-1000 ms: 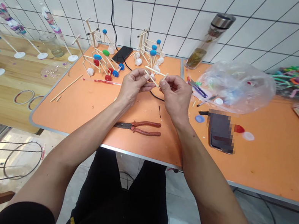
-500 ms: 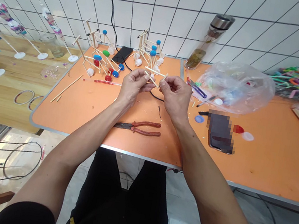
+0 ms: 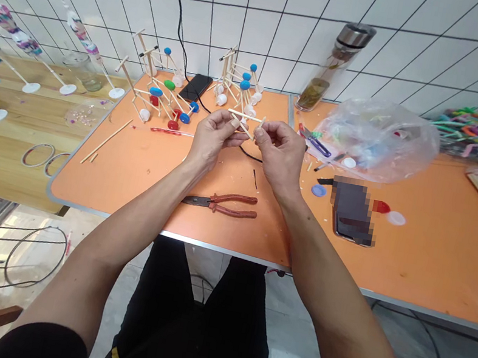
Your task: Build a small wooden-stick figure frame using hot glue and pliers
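My left hand [image 3: 216, 136] pinches a short wooden stick [image 3: 242, 126] between thumb and fingers. My right hand [image 3: 281, 151] is closed at the right end of the sticks, where a small joint piece sits at the fingertips. Another wooden stick [image 3: 246, 116] runs level above the first, from hand to hand; whether the two are joined I cannot tell. On the orange table below my hands lie red-handled pliers [image 3: 234, 205]. Behind my hands stand stick models with coloured wheels, one at the left [image 3: 161, 93] and one in the middle [image 3: 233, 76].
Loose sticks [image 3: 105, 141] lie at the left. Toward the right are a clear plastic bag [image 3: 379, 142], a purple-handled cutter [image 3: 317, 143], a phone [image 3: 353, 214] and round caps [image 3: 396, 218]. A tall tea bottle [image 3: 332, 69] stands by the wall, and a black cable [image 3: 178, 1] hangs down.
My hands stay in nearly the same place. The upper stick's left end has shifted slightly left and down, and the right fingers have moved a little.
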The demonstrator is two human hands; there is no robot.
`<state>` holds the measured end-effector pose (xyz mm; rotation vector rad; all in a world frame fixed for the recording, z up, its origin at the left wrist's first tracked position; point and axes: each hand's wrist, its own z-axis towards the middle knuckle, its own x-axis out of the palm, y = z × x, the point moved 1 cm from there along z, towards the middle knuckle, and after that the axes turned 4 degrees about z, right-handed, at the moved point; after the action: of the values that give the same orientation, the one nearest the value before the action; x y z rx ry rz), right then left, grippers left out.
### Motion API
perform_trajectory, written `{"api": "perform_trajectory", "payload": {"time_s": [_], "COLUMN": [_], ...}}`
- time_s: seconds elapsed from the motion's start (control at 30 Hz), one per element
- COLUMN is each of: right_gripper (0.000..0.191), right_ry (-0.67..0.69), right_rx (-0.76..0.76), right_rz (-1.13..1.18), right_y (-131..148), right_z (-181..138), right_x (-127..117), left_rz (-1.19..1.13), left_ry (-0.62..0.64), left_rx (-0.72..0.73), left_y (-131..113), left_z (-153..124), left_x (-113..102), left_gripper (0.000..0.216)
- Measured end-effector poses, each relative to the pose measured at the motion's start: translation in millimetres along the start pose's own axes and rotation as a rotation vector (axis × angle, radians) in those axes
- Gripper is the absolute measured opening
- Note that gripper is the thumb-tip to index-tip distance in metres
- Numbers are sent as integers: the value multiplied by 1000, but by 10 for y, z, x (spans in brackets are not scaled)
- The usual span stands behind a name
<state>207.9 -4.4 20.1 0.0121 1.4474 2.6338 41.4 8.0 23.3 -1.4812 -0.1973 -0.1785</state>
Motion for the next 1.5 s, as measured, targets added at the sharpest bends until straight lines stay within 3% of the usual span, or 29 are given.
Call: {"api": "perform_trajectory", "payload": {"time_s": [0.97, 1.5], "right_gripper": [55, 58], "right_ry": [8, 6], "right_rx": [16, 37], "right_rz": [112, 57], "right_y": [-63, -64], "right_z": [14, 14], "right_x": [19, 22], "left_rz": [-4, 2], "left_ry": [1, -2], "left_rx": [10, -22], "left_y": [-1, -46], "left_z": [-7, -47], "left_x": [-5, 37], "left_gripper": [25, 26]}}
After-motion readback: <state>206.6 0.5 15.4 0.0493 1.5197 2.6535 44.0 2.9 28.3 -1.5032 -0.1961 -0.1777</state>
